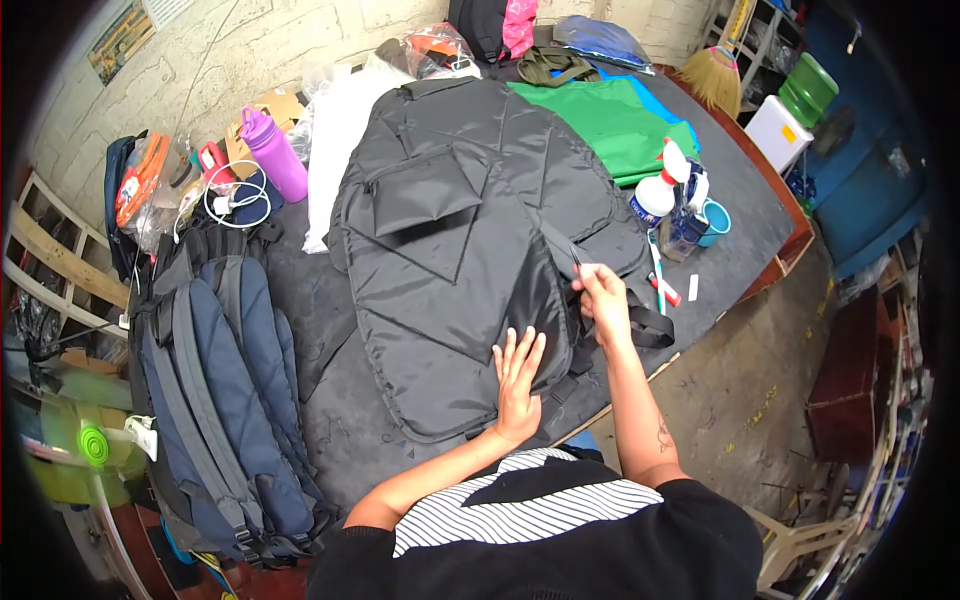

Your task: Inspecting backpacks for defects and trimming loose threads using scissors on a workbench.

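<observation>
left hand [519, 388]: spread on black bag [420, 280] | right grip [602, 298]: pinching slim grey piece [558, 242] | bottle label [650, 202]: printed

And it's 2 hands up, L hand [518, 385] & R hand [600, 300]; 1 big blk bag [420, 310]; navy bkpk [270, 325], 1 or poss. 2, can't tell; btls now, 1 purple btl [277, 158] plus 2 spray btls [652, 198]; 1 blue cup [715, 222], 1 green sheet [605, 120], 1 straw broom [712, 80], 1 green water jug [808, 90], 1 green fan [93, 445]; back clutter [435, 48], too jumbled to count
</observation>
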